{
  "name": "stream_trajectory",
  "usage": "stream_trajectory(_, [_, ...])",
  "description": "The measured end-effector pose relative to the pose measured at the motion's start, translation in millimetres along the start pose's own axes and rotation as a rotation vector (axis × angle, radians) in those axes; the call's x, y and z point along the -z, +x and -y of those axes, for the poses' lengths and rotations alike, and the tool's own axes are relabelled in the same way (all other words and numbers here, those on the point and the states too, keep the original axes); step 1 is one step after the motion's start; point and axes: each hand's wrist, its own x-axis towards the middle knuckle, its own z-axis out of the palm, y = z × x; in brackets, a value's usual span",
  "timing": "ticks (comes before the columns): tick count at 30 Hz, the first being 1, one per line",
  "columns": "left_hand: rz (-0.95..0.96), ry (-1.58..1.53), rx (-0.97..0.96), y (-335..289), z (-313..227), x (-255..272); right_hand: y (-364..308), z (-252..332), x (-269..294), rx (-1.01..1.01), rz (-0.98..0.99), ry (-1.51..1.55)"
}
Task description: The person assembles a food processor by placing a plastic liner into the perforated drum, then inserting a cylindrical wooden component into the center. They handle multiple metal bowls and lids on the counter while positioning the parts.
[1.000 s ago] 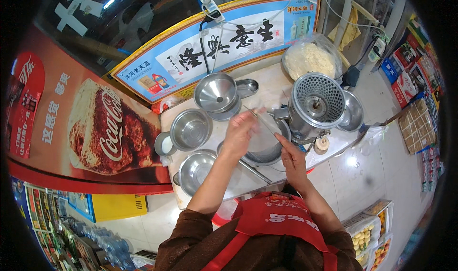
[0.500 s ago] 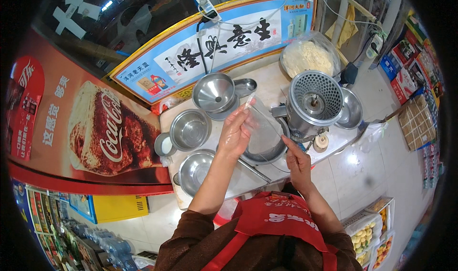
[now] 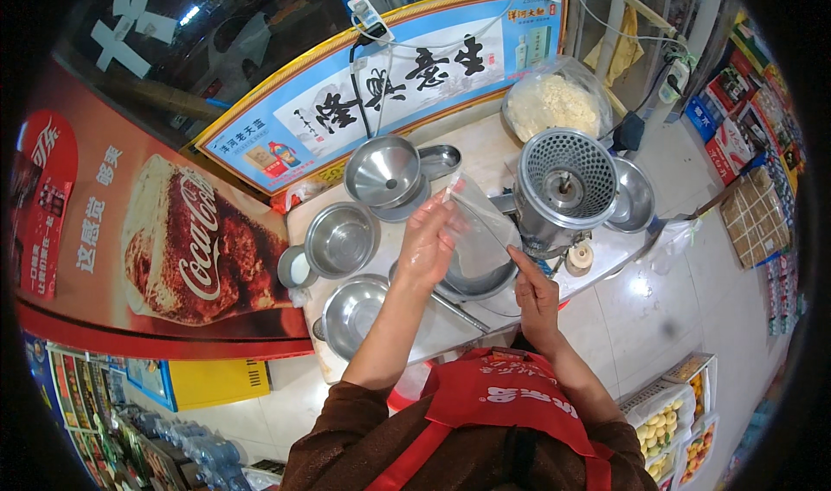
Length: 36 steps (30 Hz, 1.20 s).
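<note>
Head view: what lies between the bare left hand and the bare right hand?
In the head view, a translucent, thin, flexible sheet spans from the left hand to the right hand; a round, grey metal pan shows beneath it.

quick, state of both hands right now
Left hand: closed, holding a clear sheet.
Right hand: closed, fingertips at the same sheet's right side.

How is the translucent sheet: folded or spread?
Spread, at least partly: the translucent sheet shows a broad, see-through face between the left hand and right hand.
</note>
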Motion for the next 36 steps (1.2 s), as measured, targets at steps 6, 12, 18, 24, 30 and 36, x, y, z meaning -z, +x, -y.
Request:
stream_trajectory(6, [0.057, 0.092, 0.023, -1.5, -8.8, -0.8, 14.0, 6.6, 18.5, -0.231, 0.093, 0.111])
stream_trajectory(12, [0.3, 0.585, -0.084, 2.1, -37.9, 7.4, 49.1, 34.3, 73.9, -0.148, 0.316, -0.005])
stream_trajectory(18, [0.533, 1.174, -0.299, 1.8, -45.6, -15.0, 64.3, 48.9, 67.6, 0.05, 0.384, -0.18])
stream_trajectory(24, [0.727, 1.527, -0.561, -2.2, -43.3, -42.1, 63.4, 57.3, 38.0, -0.022, 0.393, -0.361])
stream_trajectory(30, [0.564, 1.575, -0.722, -0.7, -58.4, -33.3, 61.8, 67.8, 54.1, -0.052, 0.297, -0.277])
stream_trajectory(36, [0.544, 1.534, -0.532, -2.0, -83.2, -8.5, 63.5, 79.5, 90.3, 0.03, 0.295, -0.411])
